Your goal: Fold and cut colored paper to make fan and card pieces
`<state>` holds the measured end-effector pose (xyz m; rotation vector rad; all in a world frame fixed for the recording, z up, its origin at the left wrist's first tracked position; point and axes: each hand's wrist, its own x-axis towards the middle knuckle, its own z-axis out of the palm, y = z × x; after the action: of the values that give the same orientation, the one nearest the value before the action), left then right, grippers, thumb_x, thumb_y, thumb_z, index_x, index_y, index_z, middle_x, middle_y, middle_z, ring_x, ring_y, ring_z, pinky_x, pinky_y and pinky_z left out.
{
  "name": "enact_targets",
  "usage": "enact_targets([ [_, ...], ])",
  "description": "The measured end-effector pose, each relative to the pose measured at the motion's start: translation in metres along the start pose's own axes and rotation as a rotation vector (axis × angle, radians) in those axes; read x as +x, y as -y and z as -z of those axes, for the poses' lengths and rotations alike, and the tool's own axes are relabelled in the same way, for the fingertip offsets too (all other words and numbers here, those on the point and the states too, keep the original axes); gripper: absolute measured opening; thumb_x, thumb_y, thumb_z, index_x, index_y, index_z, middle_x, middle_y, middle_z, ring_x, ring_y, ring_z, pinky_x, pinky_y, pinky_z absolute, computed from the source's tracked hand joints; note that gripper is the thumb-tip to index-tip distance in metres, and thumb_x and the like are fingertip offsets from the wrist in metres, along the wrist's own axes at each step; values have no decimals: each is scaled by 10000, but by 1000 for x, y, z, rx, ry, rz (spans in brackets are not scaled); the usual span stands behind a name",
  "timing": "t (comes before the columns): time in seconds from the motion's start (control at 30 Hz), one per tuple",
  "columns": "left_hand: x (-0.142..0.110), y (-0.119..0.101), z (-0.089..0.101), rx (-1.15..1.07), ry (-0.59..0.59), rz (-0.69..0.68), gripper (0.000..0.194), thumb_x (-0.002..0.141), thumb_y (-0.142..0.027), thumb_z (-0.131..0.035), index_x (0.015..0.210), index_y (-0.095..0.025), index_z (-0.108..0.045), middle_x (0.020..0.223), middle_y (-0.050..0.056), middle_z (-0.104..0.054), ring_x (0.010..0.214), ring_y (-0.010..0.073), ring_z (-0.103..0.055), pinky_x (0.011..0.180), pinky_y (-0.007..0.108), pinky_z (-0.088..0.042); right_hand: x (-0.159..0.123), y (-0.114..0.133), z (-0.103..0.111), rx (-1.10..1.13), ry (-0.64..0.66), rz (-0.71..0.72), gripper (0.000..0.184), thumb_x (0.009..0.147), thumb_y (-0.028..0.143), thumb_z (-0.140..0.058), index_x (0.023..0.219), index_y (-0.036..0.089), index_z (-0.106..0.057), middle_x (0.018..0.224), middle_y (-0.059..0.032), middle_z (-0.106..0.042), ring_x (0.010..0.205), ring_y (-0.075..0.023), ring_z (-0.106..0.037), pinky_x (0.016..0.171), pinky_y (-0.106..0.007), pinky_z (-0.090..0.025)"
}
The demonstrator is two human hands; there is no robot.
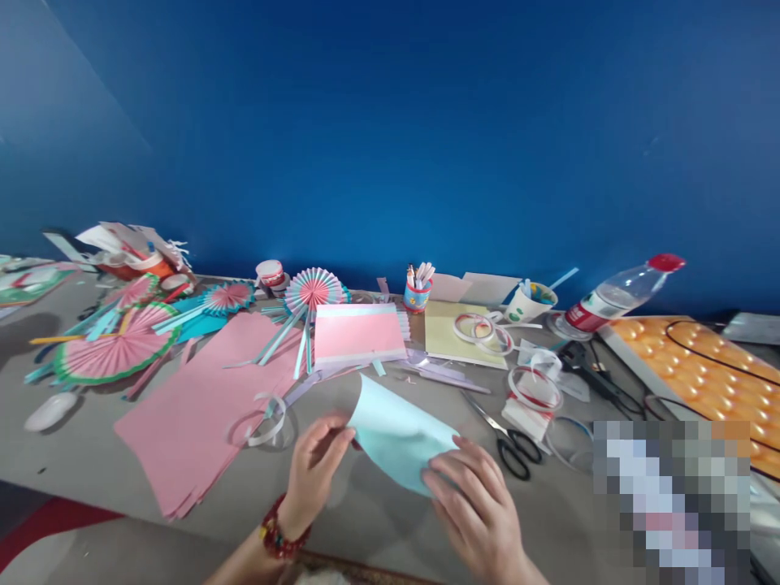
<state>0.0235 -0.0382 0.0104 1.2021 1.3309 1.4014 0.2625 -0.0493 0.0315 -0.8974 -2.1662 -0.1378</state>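
Observation:
A curved sheet of light blue paper [402,439] is held up over the front of the table between my two hands. My left hand [317,455], with a red beaded bracelet at its wrist, pinches the sheet's left edge between thumb and fingers. At the right end, my right hand [475,496] grips the paper, its thumb partly hidden. Scissors with black handles [509,435] lie just right of the sheet. To the left is a stack of pink paper [207,406], with a loose roll of white tape [268,422] at its edge.
Pleated paper fans [115,341] lie at the left. A pink sheet [359,333], a yellow sheet [451,333], a pen cup [418,296] and a paper cup [527,305] stand toward the blue wall. A plastic bottle [609,301], glue gun [585,366] and bubble wrap [700,366] are right.

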Motion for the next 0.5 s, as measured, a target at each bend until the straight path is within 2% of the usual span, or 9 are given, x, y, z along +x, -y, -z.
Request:
enact_targets([
  [0.07, -5, 8, 17, 263, 105, -100, 131, 849, -306, -659, 872, -178, -679, 809, 36, -690, 723, 163, -654, 676, 238, -536, -9, -1, 2, -20, 35, -1, 210, 869, 67, -526, 940, 219, -653, 892, -14, -709, 886, -174, -619, 936, -383, -470],
  [0.13, -8, 13, 31, 448, 262, -163, 245, 892, -275, -590, 1124, -204, -625, 858, 30, -683, 779, 168, -657, 746, 265, -539, -18, 0, -2, -21, 106, -51, 209, 896, 91, -499, 883, 226, -658, 877, -18, -707, 892, -181, -619, 887, -364, -485],
  [0.2, -10, 14, 39, 591, 369, -234, 416, 931, -235, -508, 1345, -228, -472, 865, 26, -666, 797, 171, -647, 785, 298, -535, -26, 0, -8, 15, 220, -125, 240, 903, 93, -464, 851, 223, -659, 883, -39, -700, 896, -196, -618, 829, -353, -498],
  [0.27, -12, 9, 42, 716, 430, -319, 475, 937, -193, -467, 1405, -240, -399, 971, 65, -652, 895, 198, -633, 844, 343, -519, -31, -1, -12, 76, 333, -178, 253, 892, 81, -448, 869, 215, -661, 910, -59, -692, 889, -205, -617, 789, -348, -508],
  [0.37, -10, -3, 37, 845, 590, -412, 425, 886, -145, -517, 1301, -237, -501, 1180, 116, -576, 1079, 256, -560, 934, 406, -470, -31, -4, -12, 140, 398, -231, 249, 890, 78, -448, 906, 209, -659, 946, -66, -682, 892, -208, -618, 783, -355, -517],
  [0.43, -5, -7, 33, 882, 686, -428, 314, 862, -126, -556, 1162, -219, -566, 1140, 95, -582, 1052, 255, -547, 912, 408, -464, -29, -5, -10, 146, 385, -243, 247, 897, 86, -444, 914, 211, -657, 956, -65, -678, 906, -208, -621, 789, -355, -519],
  [0.5, 1, -6, 30, 901, 712, -429, 196, 869, -113, -564, 1040, -206, -584, 1058, 67, -601, 992, 234, -550, 867, 388, -462, -28, -5, -8, 136, 368, -239, 228, 904, 108, -459, 923, 218, -657, 963, -62, -679, 918, -205, -625, 802, -353, -521],
])
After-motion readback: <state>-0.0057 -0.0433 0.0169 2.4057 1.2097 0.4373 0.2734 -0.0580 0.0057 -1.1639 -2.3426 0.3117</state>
